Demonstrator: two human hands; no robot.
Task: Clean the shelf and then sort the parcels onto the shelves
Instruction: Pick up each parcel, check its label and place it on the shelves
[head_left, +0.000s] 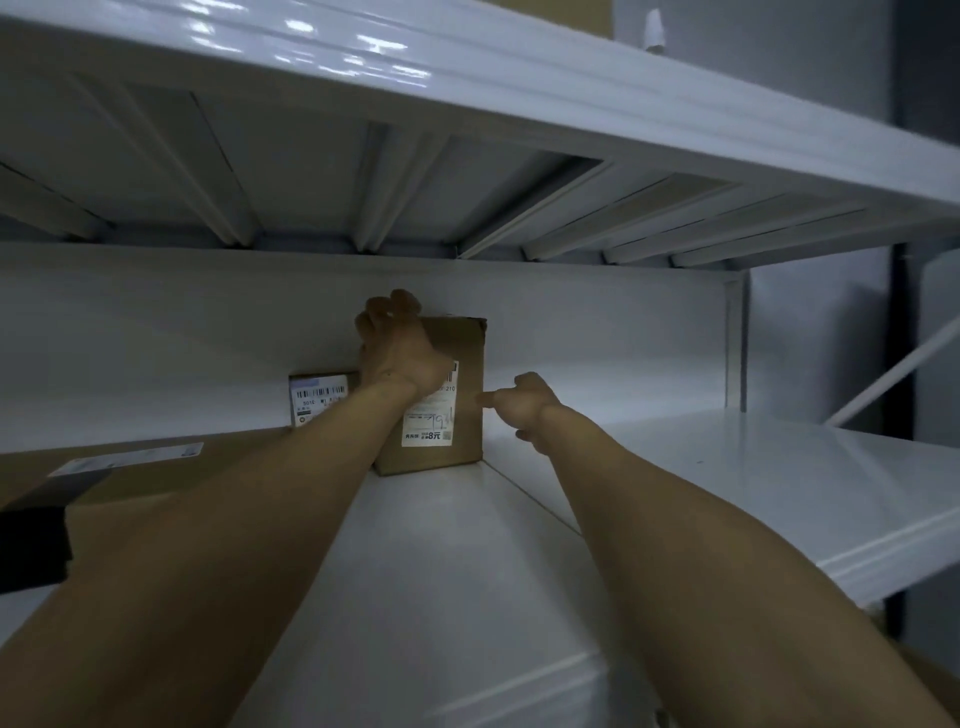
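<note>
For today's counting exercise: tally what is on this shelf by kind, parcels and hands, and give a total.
Cardboard parcels: 3, the upright box, the small box behind, the large flat box at left.
Hands: 2, left hand on the upright box, right hand beside it.
Total: 5

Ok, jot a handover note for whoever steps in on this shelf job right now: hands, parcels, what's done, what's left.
Left hand: gripping the top of the upright brown parcel, which stands on the white shelf against the back wall.
Right hand: open, beside the parcel's right edge; contact can't be told.
Small labelled box sits just left of it at the back; a large flat parcel lies nearer on the left.
Done: three parcels on this shelf.
Left: release the upright parcel. Whether more parcels wait can't be seen.
</note>
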